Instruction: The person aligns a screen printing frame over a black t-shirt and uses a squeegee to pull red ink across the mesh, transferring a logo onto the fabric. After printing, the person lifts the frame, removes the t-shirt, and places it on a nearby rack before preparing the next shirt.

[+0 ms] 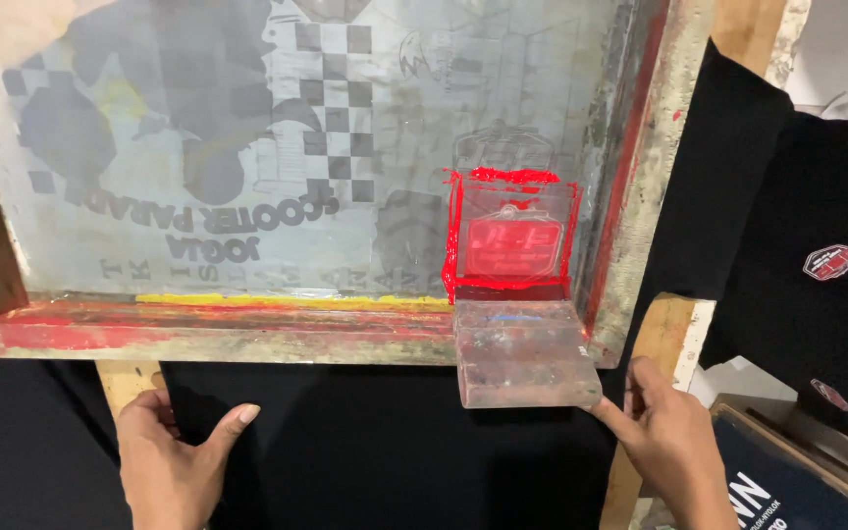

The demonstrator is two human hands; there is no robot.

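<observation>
Left hand (171, 461) flat on black cloth (375, 442), fingers released. Right hand (674, 447) fingers loose, touching squeegee (524, 353) (propped on screen frame (247, 334)), grasping nothing.

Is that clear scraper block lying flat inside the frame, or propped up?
Propped up. The squeegee leans on the printing frame's lower rail, its blade end at the red ink patch, its handle end overhanging the black cloth.

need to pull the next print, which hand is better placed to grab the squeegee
Right, probably. The right hand has a fingertip at the corner of the clear squeegee, which leans on the frame below the red ink. The left hand rests on black fabric, further away.
</observation>
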